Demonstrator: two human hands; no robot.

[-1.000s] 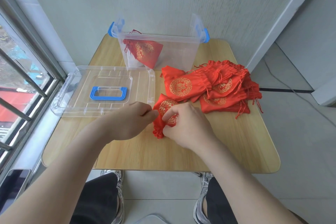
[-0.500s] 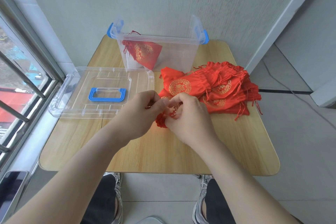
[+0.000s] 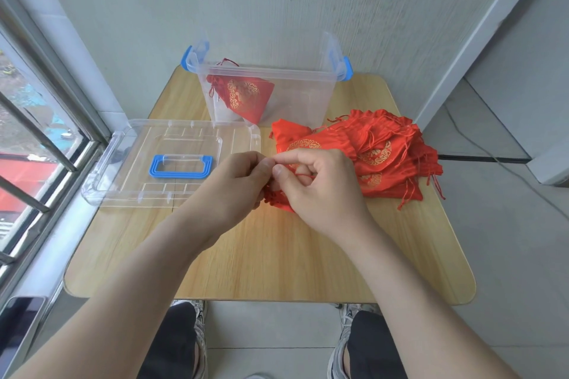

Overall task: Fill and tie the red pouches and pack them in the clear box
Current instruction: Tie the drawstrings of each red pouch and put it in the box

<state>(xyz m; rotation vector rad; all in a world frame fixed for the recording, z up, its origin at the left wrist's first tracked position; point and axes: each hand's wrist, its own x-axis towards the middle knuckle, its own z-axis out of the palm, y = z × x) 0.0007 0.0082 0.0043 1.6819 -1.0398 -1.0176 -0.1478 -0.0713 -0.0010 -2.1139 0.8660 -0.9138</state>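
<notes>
A red pouch (image 3: 275,199) with gold print lies on the wooden table (image 3: 277,261), mostly hidden under my hands. My left hand (image 3: 237,184) and my right hand (image 3: 317,188) meet above it, fingertips pinching its thin red drawstring (image 3: 303,175). Behind and to the right sits a pile of several red pouches (image 3: 378,154). The clear box (image 3: 308,95) with blue latches stands at the table's far edge; one red pouch (image 3: 246,95) leans inside it on the left.
The box's clear lid (image 3: 135,169) with a blue handle (image 3: 180,167) lies flat left of my hands. A window with bars (image 3: 34,144) runs along the left. A dark phone (image 3: 18,332) sits at the lower left. My knees and shoes show below the table.
Both hands have risen from the pouch and drawn together, now pinching the drawstring between fingertips. The pouch itself is more covered than before.
</notes>
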